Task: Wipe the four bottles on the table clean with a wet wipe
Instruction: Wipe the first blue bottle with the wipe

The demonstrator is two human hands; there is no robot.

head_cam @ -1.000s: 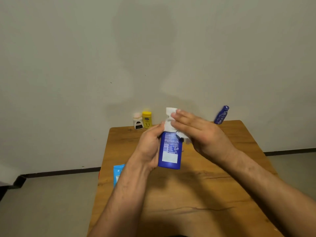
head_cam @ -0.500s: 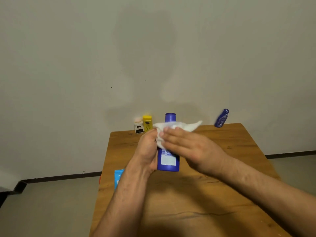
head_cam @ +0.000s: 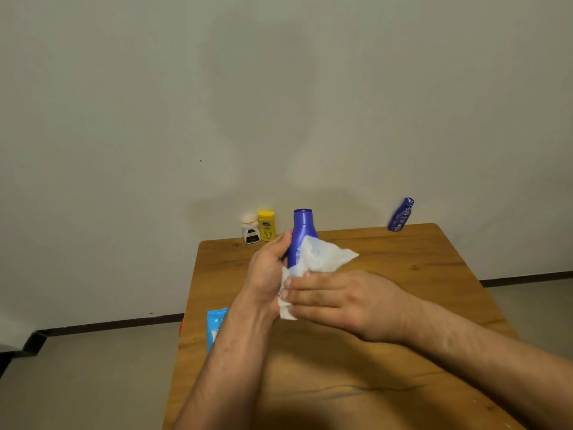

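Handling of the bottle: the tall blue plastic bottle (head_cam: 302, 231) is judged light and fairly stiff, with a smooth wall likely made slippery by moisture. It is best gripped round the mid-body, below the shoulder.
Handling of the wipe: the white wet wipe (head_cam: 322, 259) is judged soft and limp. It is better backed by flat fingers than pinched at a corner.
Bottle position: it is held about upright over the wooden worktop (head_cam: 403, 274), neck toward the wall. The base is hidden behind the hands.
Wipe position: it is draped over the bottle's right front, with a loose corner jutting to the right.
Left hand (head_cam: 266, 274): it is wrapped round the bottle's body from the left, the thumb lying up toward the shoulder.
Right hand (head_cam: 338, 301): it is turned palm down, with nearly straight fingers pressed across the wipe on the lower body. The thumb is hidden.
Other bottles: a small white bottle with a dark label (head_cam: 250, 232) and a yellow plastic bottle (head_cam: 266, 226) are set just beside each other at the far edge. A small dark blue bottle (head_cam: 400, 215) is seen tilted, well apart to the right.
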